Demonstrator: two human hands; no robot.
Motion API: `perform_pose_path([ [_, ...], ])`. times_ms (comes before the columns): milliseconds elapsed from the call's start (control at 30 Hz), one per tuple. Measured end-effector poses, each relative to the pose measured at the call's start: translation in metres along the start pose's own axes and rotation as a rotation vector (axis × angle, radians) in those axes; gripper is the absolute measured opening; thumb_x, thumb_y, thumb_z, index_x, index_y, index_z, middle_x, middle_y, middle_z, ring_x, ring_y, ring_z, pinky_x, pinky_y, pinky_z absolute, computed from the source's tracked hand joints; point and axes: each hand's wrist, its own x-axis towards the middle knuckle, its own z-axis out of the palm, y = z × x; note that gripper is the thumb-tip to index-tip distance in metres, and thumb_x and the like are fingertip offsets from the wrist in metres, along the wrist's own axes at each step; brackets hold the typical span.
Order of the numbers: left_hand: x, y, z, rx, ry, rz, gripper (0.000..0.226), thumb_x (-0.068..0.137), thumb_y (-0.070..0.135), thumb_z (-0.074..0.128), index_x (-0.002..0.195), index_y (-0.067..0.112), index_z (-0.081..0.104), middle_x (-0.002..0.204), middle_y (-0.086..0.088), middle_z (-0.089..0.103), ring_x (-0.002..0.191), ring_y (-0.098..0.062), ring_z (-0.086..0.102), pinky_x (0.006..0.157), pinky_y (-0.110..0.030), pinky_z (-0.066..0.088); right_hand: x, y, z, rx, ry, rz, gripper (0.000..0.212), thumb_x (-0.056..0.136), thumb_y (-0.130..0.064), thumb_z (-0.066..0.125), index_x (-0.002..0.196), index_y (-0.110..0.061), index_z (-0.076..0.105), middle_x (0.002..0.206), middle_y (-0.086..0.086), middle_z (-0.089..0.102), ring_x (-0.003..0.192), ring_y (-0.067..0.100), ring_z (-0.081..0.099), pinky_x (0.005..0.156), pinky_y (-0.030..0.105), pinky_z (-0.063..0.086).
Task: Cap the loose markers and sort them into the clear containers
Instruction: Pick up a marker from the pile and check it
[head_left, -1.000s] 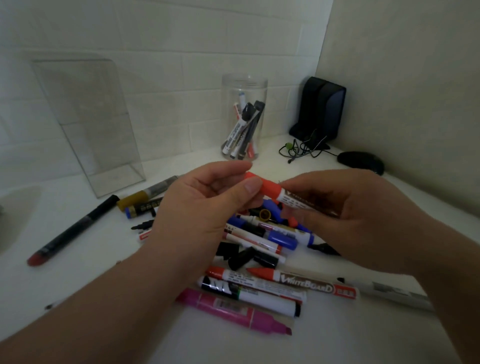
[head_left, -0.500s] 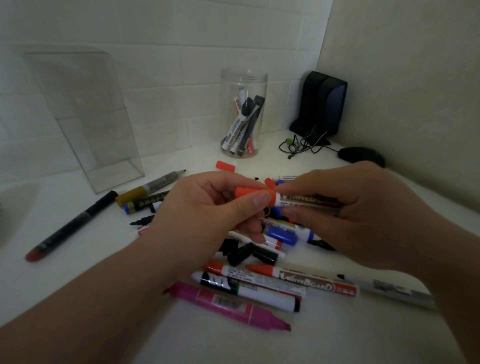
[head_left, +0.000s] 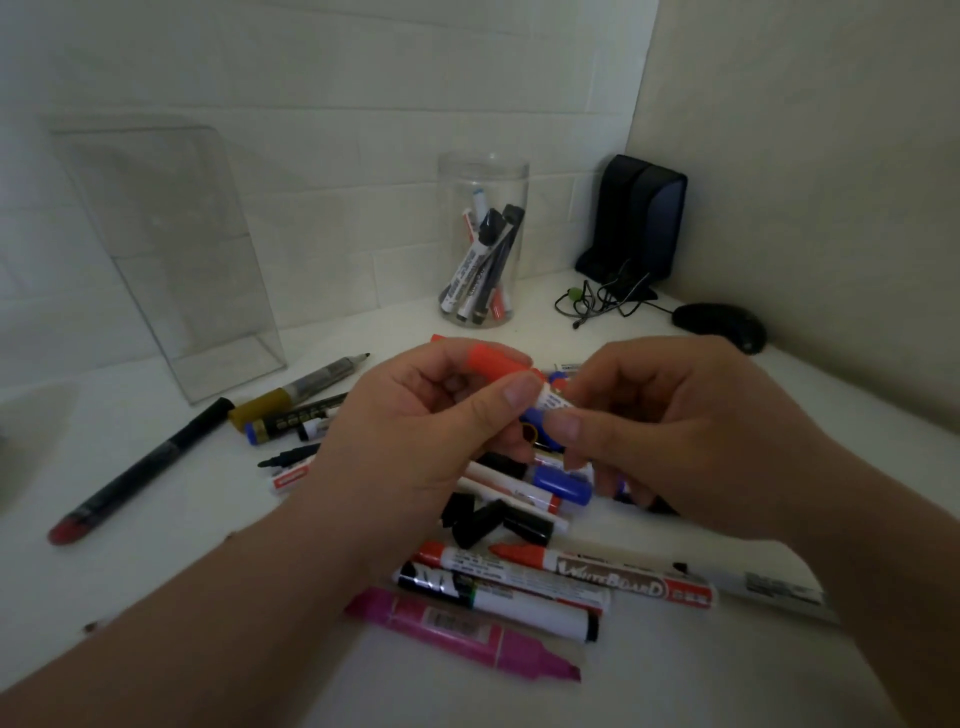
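Left hand (head_left: 415, 431), right hand (head_left: 685, 431) grip marker (head_left: 496, 364) between them.

The marker (head_left: 550, 401) has swung from near level to a slant. Its orange cap (head_left: 493, 361) now points up and away, above the thumb of the left hand (head_left: 415, 431). That thumb lay over the cap a second ago and now pinches at the cap's base. The right hand (head_left: 691, 431) has slid up the barrel toward the cap, so the two thumbs nearly meet. Only a short white stretch shows between the grips, and the printed label has gone inside the right fingers.
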Motion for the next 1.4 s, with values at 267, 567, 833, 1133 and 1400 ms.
perform_pose_path([
  [267,-0.001,0.006,-0.005,0.066,-0.074,0.008,0.012,0.081,0.029,0.074,0.087,0.020,0.078,0.065,-0.003,0.066,0.056,-0.018,0.059,0.058,-0.021,0.050,0.003,-0.005,0.001,0.089,-0.142,0.127,0.023,0.080,-0.038,0.066,0.082,-0.019,0.077,0.068,-0.003,0.073,0.058,0.006,0.063,0.064,0.021,0.049],
  [567,0.003,0.009,-0.009,-0.001,0.366,0.080,0.033,0.097,0.037,0.052,0.078,0.015,0.068,0.059,-0.002,0.051,0.047,-0.010,0.043,0.044,-0.023,0.041,0.021,-0.033,0.003,-0.006,0.156,0.187,0.010,0.088,-0.032,0.068,0.092,-0.024,0.073,0.073,-0.002,0.073,0.054,0.007,0.061,0.054,0.020,0.049],
  [833,0.007,0.005,-0.020,0.256,0.452,0.148,0.053,0.100,0.028,0.056,0.050,0.024,0.038,0.047,0.012,0.033,0.048,-0.011,0.037,0.062,-0.053,0.058,0.160,-0.073,-0.040,-0.038,0.624,-0.176,0.066,0.094,-0.003,0.060,0.147,-0.031,0.032,0.099,0.020,0.066,0.070,0.028,0.073,0.058,0.035,0.062],
  [1133,0.014,0.012,-0.032,0.053,0.646,0.108,0.053,0.101,0.029,0.055,0.067,-0.006,0.033,0.056,-0.010,0.030,0.048,-0.017,0.030,0.044,-0.028,0.028,0.263,-0.035,-0.028,-0.264,0.536,0.132,0.048,0.096,-0.009,0.053,0.144,-0.012,0.045,0.120,0.015,0.061,0.080,0.027,0.072,0.074,0.035,0.062],
  [1400,0.011,0.017,-0.030,0.122,0.590,0.238,0.050,0.102,0.024,0.055,0.058,0.004,0.040,0.049,-0.001,0.034,0.043,-0.009,0.032,0.043,-0.022,0.031,0.204,-0.018,-0.020,-0.695,0.432,-0.098,0.014,0.091,-0.023,0.062,0.100,-0.017,0.071,0.095,-0.005,0.066,0.087,0.010,0.062,0.084,0.029,0.055],
])
